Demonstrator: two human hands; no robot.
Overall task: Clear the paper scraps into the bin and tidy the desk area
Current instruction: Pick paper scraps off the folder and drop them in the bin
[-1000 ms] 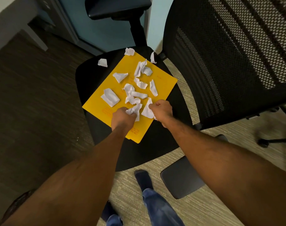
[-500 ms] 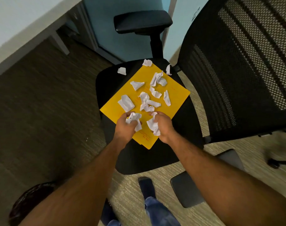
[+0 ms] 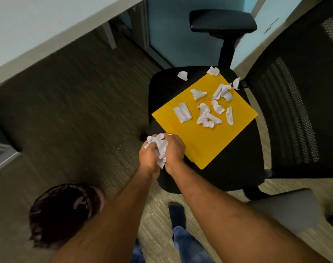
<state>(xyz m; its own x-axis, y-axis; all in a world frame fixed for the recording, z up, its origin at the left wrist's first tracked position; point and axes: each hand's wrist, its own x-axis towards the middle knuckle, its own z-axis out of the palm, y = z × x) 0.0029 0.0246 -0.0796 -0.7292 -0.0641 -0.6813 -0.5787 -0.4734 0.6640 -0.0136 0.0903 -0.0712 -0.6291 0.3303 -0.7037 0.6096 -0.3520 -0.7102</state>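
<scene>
Both hands are pressed together at the chair seat's front left edge, holding a bunch of crumpled white paper scraps (image 3: 160, 146) between them. My left hand (image 3: 149, 157) curls round the bunch from the left, my right hand (image 3: 174, 151) from the right. Several more white scraps (image 3: 206, 115) lie on a yellow folder (image 3: 203, 141) on the black chair seat (image 3: 235, 168). Two scraps (image 3: 182, 75) lie on the bare seat at its far edge. A dark round bin (image 3: 65, 209) with scraps inside stands on the floor at lower left.
The chair's mesh back (image 3: 302, 103) rises on the right, its armrest (image 3: 221, 21) at the far side. A pale desk edge (image 3: 53, 44) runs across the top left. A grey chair base part (image 3: 287, 207) lies at lower right. My shoe (image 3: 177, 215) stands on carpet.
My hands lifted the scraps off the folder's near corner and drew together toward the left, off the folder. The view swung left and down, bringing the bin into sight.
</scene>
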